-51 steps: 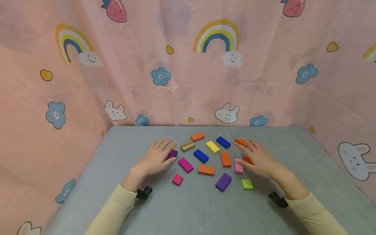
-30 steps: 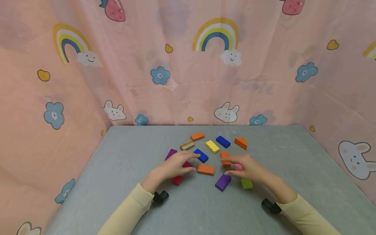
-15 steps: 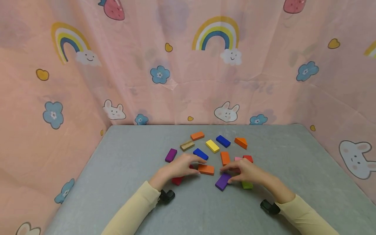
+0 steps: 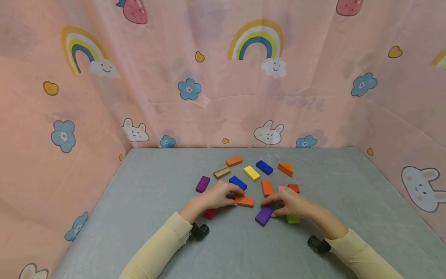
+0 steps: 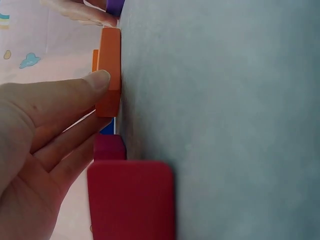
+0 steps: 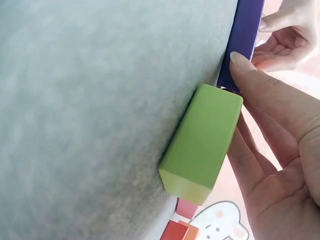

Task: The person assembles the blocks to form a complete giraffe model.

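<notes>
In the head view my left hand (image 4: 217, 195) pinches the left end of an orange block (image 4: 245, 201) lying flat on the table. The left wrist view has the thumb on that orange block's (image 5: 110, 55) near face, other fingers behind. My right hand (image 4: 295, 203) pinches the right side of a purple block (image 4: 263, 216), its thumb on the near edge in the right wrist view. Under the left hand, a red block (image 4: 210, 213) shows in part and a magenta block (image 5: 109, 146) is mostly hidden. A green block (image 4: 293, 219) lies partly beneath the right hand.
Farther back on the grey table (image 4: 167, 166) lie several blocks, among them a yellow block (image 4: 251, 173), a wood-coloured block (image 4: 222, 172), a dark purple block (image 4: 203, 184) and an orange triangle (image 4: 285, 169). A pink curtain (image 4: 216, 116) hangs behind the table.
From spread above the blocks, both hands have come down and inward. The left now pinches the orange block and the right the purple block. The blocks stay about where they were.
</notes>
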Demonstrator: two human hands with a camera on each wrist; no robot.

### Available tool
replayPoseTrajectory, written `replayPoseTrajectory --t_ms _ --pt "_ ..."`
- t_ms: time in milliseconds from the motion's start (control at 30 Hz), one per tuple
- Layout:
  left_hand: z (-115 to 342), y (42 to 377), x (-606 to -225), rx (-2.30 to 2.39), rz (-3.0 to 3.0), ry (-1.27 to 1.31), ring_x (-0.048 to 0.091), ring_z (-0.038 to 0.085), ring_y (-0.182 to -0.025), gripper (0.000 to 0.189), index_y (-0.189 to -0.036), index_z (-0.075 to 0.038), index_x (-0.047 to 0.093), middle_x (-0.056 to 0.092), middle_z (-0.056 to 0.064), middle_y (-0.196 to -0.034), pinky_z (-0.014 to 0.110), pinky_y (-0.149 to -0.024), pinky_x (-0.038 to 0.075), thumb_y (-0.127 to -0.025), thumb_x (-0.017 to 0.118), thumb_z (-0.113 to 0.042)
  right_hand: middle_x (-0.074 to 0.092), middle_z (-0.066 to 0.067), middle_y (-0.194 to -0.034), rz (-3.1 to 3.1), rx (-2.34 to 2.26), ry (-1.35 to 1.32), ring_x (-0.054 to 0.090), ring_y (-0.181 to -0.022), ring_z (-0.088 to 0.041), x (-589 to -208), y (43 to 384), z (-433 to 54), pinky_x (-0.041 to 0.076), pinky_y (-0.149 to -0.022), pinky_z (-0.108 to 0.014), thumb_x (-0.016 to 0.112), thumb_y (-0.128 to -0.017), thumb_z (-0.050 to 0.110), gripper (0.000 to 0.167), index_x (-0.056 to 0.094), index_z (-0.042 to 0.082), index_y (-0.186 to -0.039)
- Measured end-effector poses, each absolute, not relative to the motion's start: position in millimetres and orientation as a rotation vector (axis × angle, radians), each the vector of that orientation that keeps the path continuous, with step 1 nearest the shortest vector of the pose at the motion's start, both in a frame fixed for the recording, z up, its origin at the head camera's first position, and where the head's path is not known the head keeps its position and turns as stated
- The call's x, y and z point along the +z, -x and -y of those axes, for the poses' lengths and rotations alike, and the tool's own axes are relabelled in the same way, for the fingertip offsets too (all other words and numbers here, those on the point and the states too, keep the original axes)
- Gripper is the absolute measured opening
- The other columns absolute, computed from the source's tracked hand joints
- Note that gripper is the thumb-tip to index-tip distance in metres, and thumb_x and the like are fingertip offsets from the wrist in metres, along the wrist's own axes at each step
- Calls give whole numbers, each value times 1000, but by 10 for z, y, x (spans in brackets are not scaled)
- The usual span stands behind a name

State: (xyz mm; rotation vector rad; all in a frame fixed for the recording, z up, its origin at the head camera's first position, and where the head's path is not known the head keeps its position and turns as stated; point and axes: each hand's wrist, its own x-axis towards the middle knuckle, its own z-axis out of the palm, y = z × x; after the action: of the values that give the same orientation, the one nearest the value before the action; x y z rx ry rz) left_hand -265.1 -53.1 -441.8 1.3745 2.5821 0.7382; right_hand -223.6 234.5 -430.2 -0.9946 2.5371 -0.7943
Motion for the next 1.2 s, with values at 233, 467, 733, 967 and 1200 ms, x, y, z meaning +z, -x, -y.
replayPoseTrajectory --t_ms 233,467,733,967,1200 --pt "525 2652 -4415 738 -2589 -1331 61 5 -104 34 -117 -14 68 68 -3 -114 18 -89 48 -84 73 -17 68 8 -114 -2550 -762 995 61 -111 -14 -4307 2253 -2333 50 -92 -38 74 -81 15 35 69 18 -116" --pt "550 2595 -4356 850 -2590 -1267 63 8 -101 33 -115 -10 69 70 0 -110 18 -84 50 -82 74 -14 69 7 -113 -2545 -756 1020 62 -108 -15 -4302 2286 -2322 51 -91 -37 74 -81 15 35 69 17 -116" --pt "669 2461 -4329 900 -2592 -1274 64 7 -97 34 -113 -11 70 71 -4 -107 22 -85 51 -80 76 -16 69 6 -113 -2550 -737 1017 62 -108 -14 -4263 2262 -2307 52 -90 -36 74 -81 13 35 69 17 -115" --pt "711 2366 -4361 900 -2568 -1276 62 4 -96 34 -112 -12 70 71 -5 -106 21 -86 50 -80 76 -17 69 6 -111 -2547 -742 1020 62 -105 -15 -4256 2266 -2317 53 -88 -35 75 -81 12 34 70 17 -114" --pt "686 2321 -4384 933 -2541 -1281 64 3 -94 32 -110 -10 71 72 -3 -103 17 -83 50 -79 77 -15 70 6 -109 -2551 -746 1023 62 -105 -16 -4275 2271 -2322 53 -88 -36 75 -80 10 33 71 17 -112"
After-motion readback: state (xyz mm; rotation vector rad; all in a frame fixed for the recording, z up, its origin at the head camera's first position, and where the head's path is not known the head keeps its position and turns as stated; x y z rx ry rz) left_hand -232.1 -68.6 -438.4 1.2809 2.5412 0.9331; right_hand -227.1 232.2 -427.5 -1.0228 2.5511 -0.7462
